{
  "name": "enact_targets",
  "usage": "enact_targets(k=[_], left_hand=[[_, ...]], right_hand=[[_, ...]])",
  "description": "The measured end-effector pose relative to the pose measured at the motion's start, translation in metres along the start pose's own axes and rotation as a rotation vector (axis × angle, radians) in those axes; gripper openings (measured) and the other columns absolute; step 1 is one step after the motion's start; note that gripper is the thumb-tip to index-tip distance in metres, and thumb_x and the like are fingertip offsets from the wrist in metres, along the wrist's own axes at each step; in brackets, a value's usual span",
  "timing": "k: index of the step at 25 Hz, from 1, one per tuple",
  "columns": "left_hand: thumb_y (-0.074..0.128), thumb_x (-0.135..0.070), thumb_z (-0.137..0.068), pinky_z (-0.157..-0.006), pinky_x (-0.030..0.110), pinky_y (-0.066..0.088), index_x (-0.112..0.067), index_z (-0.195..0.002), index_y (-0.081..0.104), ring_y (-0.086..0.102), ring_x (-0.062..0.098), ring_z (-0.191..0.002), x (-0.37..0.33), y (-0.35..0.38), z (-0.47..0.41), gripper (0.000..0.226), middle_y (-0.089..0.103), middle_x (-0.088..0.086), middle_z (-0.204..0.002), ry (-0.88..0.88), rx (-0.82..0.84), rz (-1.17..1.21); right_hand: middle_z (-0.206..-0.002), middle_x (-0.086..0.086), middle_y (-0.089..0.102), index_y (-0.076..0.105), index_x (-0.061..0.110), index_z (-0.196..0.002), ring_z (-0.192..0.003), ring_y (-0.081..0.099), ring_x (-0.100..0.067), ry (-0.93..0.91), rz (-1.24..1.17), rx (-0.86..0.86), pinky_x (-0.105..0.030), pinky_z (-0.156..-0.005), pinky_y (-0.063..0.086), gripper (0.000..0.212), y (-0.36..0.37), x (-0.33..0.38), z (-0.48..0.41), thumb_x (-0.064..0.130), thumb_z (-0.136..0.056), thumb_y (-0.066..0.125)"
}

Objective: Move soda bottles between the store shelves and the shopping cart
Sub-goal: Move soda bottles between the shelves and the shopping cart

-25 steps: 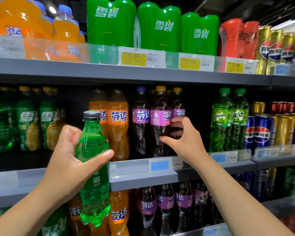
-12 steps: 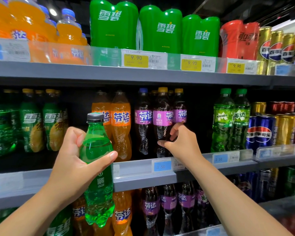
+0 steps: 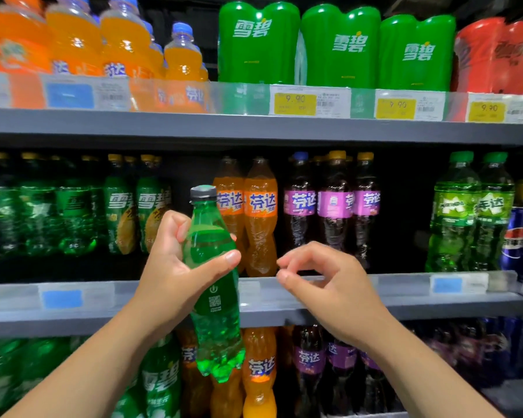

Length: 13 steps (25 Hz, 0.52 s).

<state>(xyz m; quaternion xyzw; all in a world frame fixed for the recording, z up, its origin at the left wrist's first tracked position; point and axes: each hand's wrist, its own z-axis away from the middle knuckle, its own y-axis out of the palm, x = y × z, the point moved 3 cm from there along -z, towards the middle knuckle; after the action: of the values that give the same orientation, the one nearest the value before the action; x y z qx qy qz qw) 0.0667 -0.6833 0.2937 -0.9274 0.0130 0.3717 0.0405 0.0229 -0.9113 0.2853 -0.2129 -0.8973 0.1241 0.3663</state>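
Our left hand point(image 3: 175, 276) grips a clear green plastic soda bottle point(image 3: 213, 285) off-shelf; our right hand point(image 3: 323, 282), at three o'clock, hangs empty, half-curled. We see no cart, so delivery remains.

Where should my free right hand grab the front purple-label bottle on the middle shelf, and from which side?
Grip the purple-label bottle around its label band, coming straight in from the front with the right hand. It stands upright with neighbours close on both sides, so only its front is open. The left hand holds the green bottle.
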Motion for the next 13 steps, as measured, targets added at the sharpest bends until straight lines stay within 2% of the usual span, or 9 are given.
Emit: enact_targets(k=[2, 4, 5, 7, 10, 13], left_hand=[[0.092, -0.041, -0.064, -0.075, 0.060, 0.060, -0.022, -0.100, 0.042, 0.074, 0.039, -0.092, -0.004, -0.001, -0.001, 0.064, 0.073, 0.015, -0.105, -0.027, 0.039, 0.153], [0.085, -0.025, -0.071, -0.070, 0.047, 0.062, -0.012, -0.108, 0.040, 0.074, 0.038, -0.094, -0.008, -0.004, 0.000, 0.060, 0.073, 0.016, -0.105, -0.021, 0.057, 0.250], [0.082, -0.022, -0.074, -0.071, 0.041, 0.060, -0.009, -0.110, 0.039, 0.074, 0.037, -0.094, -0.010, -0.006, 0.002, 0.058, 0.073, 0.017, -0.104, -0.015, 0.062, 0.282], [0.078, -0.020, -0.076, -0.072, 0.038, 0.059, -0.011, -0.109, 0.040, 0.074, 0.037, -0.093, -0.014, -0.015, 0.007, 0.052, 0.073, 0.018, -0.104, -0.008, 0.076, 0.337], [0.074, -0.020, -0.076, -0.077, 0.039, 0.058, -0.014, -0.107, 0.040, 0.072, 0.034, -0.091, -0.017, -0.032, 0.015, 0.047, 0.073, 0.017, -0.101, -0.019, 0.112, 0.373], [0.072, -0.023, -0.074, -0.083, 0.042, 0.057, -0.014, -0.104, 0.037, 0.070, 0.034, -0.093, -0.018, -0.053, 0.013, 0.047, 0.070, 0.024, -0.099, -0.016, 0.111, 0.345]], right_hand=[[-0.104, 0.013, 0.075, 0.063, 0.018, -0.079, -0.103, 0.069, -0.001, 0.127, -0.177, 0.194, -0.016, -0.077, 0.054, 0.019, 0.034, 0.008, 0.009, 0.022, -0.086, 0.080], [-0.094, 0.008, 0.074, 0.055, 0.011, -0.082, -0.091, 0.069, -0.007, 0.180, -0.360, 0.277, -0.020, -0.077, 0.052, 0.028, 0.061, 0.013, 0.016, 0.017, -0.083, 0.082], [-0.085, 0.004, 0.067, 0.051, 0.012, -0.082, -0.082, 0.062, -0.013, 0.198, -0.444, 0.291, -0.025, -0.075, 0.048, 0.032, 0.071, 0.015, 0.019, 0.020, -0.080, 0.083], [-0.080, -0.004, 0.051, 0.048, 0.018, -0.081, -0.077, 0.047, -0.017, 0.243, -0.581, 0.332, -0.032, -0.072, 0.041, 0.038, 0.085, 0.019, 0.024, 0.030, -0.074, 0.084], [-0.073, 0.003, 0.054, 0.047, 0.029, -0.072, -0.070, 0.050, -0.013, 0.256, -0.675, 0.422, -0.026, -0.066, 0.045, 0.041, 0.105, 0.032, 0.024, 0.032, -0.068, 0.088], [-0.066, 0.007, 0.058, 0.046, 0.027, -0.066, -0.065, 0.055, -0.008, 0.198, -0.674, 0.325, -0.018, -0.060, 0.046, 0.047, 0.128, 0.048, 0.019, 0.025, -0.063, 0.092]])
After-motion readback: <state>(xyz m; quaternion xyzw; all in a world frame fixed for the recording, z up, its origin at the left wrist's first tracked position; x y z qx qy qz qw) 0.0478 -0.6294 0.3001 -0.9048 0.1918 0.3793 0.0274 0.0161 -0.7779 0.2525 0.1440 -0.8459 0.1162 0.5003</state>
